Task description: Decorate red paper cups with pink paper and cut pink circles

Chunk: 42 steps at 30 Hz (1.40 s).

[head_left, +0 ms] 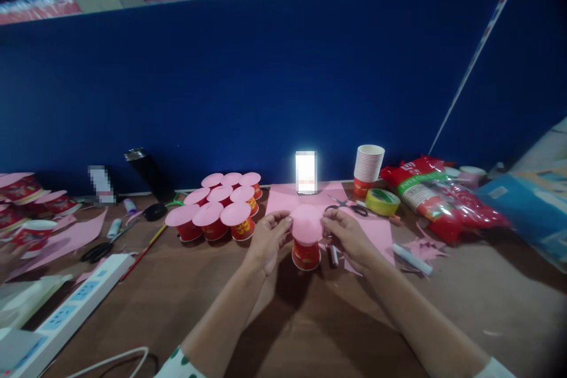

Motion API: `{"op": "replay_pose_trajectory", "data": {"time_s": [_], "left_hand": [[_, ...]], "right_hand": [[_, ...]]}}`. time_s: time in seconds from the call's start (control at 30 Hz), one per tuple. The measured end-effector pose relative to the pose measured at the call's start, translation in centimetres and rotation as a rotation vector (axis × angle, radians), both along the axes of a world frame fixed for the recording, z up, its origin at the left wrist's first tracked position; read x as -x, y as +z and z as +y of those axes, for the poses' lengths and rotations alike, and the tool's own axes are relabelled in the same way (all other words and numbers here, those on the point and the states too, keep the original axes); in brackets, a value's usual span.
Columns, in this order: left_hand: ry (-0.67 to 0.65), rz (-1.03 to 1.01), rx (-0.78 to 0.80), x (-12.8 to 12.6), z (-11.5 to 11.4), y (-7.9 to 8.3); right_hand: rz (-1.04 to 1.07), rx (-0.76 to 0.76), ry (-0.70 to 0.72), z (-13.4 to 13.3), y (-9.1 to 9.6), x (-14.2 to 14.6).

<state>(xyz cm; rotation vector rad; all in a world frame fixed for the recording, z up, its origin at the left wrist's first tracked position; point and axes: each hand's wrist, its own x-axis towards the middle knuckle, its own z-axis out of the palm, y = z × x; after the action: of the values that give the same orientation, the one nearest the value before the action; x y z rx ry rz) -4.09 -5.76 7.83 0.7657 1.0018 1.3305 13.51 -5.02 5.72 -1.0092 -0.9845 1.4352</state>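
Observation:
A pink paper disc is held by its two sides over a red paper cup that stands upside down on the table. My left hand pinches the disc's left edge between thumb and fingers. At the right edge, my right hand pinches it the same way. The disc looks tilted toward me and hides the cup's upper end; I cannot tell whether they touch all over. Left of my hands stand several red cups, each topped with a pink disc.
Behind lie pink paper sheets, a lit phone and scissors. To the right are stacked cups, yellow tape, a glue stick and a red bag. A power strip and a co-worker's hand are left.

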Motion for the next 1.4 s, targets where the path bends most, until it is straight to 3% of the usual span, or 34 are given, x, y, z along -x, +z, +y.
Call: {"op": "replay_pose_trajectory", "data": {"time_s": [0.37,1.0,1.4], "left_hand": [[0.011,0.012,-0.015,-0.5,0.0,0.0],[0.069,0.090,-0.004,-0.8,1.2,-3.2],[0.060,0.134,-0.016,-0.8,1.2,-3.9]], "right_hand": [[-0.082,-0.053,-0.021,-0.2,0.3,0.5],[-0.141,-0.026,-0.073,-0.2,-1.3,0.2],[-0.142,-0.060,-0.022,-0.2,-2.0,0.1]]}}
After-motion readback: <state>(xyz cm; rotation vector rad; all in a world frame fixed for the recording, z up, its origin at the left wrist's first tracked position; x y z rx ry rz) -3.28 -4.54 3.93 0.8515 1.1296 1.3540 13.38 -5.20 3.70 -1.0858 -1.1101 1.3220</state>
